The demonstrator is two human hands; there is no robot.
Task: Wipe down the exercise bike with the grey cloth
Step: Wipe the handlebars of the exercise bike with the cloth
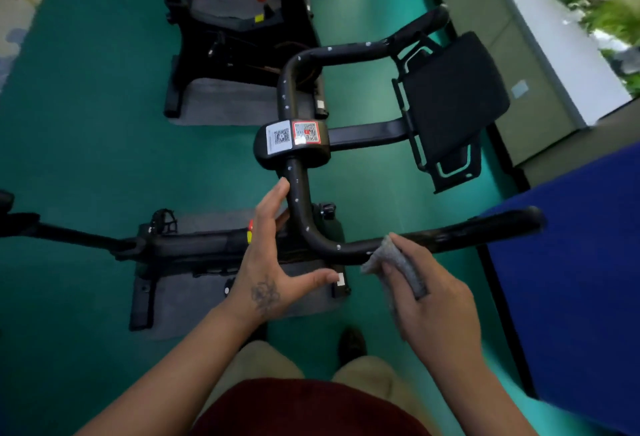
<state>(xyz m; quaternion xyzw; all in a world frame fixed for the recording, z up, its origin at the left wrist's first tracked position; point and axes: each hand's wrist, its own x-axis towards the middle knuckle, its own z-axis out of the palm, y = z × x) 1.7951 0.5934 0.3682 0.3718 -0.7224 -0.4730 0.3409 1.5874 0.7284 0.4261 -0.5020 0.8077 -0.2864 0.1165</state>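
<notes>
Green gym floor's filling the background, exercise bike [294,145] sitting mid-frame. Right hand [433,293] is pinching the grey cloth [398,262] against the lower handlebar; left hand [273,255] is spread, fingertips touching the bend. Looks like early going, most of it unwiped

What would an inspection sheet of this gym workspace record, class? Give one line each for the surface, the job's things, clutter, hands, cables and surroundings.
Surface: green floor, grey mats under the bikes.
Job's things: black handlebar of the exercise bike; grey cloth pressed against its near bar.
Clutter: nothing seen.
Hands: left hand open, fingertips beside the handlebar; right hand grips the cloth.
Cables: cannot tell.
Surroundings: second bike behind; black screen; blue panel at right; window with plants.
</notes>
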